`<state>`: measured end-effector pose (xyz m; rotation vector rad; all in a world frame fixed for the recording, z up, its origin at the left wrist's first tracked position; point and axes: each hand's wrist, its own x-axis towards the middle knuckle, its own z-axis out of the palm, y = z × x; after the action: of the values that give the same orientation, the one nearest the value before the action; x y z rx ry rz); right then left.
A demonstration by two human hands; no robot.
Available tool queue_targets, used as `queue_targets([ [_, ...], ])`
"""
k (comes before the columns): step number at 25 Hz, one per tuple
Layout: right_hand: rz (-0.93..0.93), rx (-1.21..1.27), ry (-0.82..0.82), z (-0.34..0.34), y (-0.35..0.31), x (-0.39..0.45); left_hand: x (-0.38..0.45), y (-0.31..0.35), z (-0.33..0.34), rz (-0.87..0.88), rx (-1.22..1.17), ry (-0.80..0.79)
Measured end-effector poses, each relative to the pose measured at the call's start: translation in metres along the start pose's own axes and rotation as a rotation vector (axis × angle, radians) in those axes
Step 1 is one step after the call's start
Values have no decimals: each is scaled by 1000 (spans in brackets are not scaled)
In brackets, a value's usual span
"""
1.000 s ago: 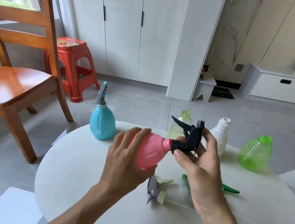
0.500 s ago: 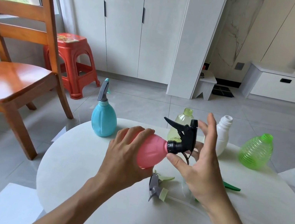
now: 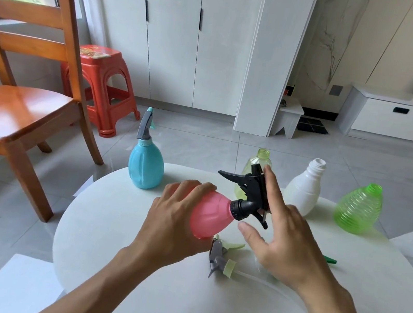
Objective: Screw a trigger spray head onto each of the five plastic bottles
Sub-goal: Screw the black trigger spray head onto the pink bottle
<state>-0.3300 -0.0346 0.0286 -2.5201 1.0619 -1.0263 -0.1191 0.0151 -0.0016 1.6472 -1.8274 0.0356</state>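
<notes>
My left hand point(image 3: 175, 222) grips a pink bottle point(image 3: 210, 217) lying sideways above the round white table point(image 3: 127, 266). A black trigger spray head point(image 3: 249, 193) sits on the bottle's neck. My right hand point(image 3: 284, 237) is spread beside that head, index finger along its back and thumb under the collar, fingers apart. A blue bottle point(image 3: 146, 165) with a grey spray head stands at the back left. Three open bottles stand behind: pale yellow-green point(image 3: 259, 162), white point(image 3: 303, 189), ribbed green point(image 3: 357, 209). A grey and pale green spray head point(image 3: 221, 260) with its tube lies on the table under my hands.
The tip of a dark green spray head point(image 3: 330, 260) pokes out from behind my right wrist. A wooden chair point(image 3: 14, 107) and a red plastic stool point(image 3: 103, 79) stand on the floor to the left. White cabinets line the back wall.
My right hand has let go of the black spray head and spread open beside it. The head's trigger has turned to point left and up. The pink bottle stays in my left hand.
</notes>
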Motion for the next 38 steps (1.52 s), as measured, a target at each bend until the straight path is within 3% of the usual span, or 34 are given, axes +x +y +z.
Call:
queue_targets([
  [2,204,315,-69,1,-4,-1,1,2,0,5,24,17],
  [6,534,716,164,7,0,1,1,6,4,56,121,41],
  [8,592,822,224,7,-1,3,0,6,6,66,151,44],
  [10,511,678,282,7,-4,3,1,7,8,53,178,38],
  [13,150,234,313,7,-10,2,2,7,8,15,182,28],
  [16,-67,18,160,2,-7,0,3,3,6,11,92,10],
  [18,-126,-52,-44,2,-3,-3,2,1,3,5,10,-7],
  [20,-151,-113,-146,2,-1,-3,3,1,2,16,-36,-22],
  [24,-154,-113,-22,1,0,-3,2,1,1,49,-17,-46],
  [30,-173,-406,97,1,-2,0,2,-4,0,76,134,-10],
  [32,-188,-355,82,2,-1,0,2,-3,0,100,181,-11],
  [36,218,258,-35,1,0,-2,2,1,1,129,200,-11],
  [38,314,339,-68,3,-1,-4,2,3,2,136,210,-10],
])
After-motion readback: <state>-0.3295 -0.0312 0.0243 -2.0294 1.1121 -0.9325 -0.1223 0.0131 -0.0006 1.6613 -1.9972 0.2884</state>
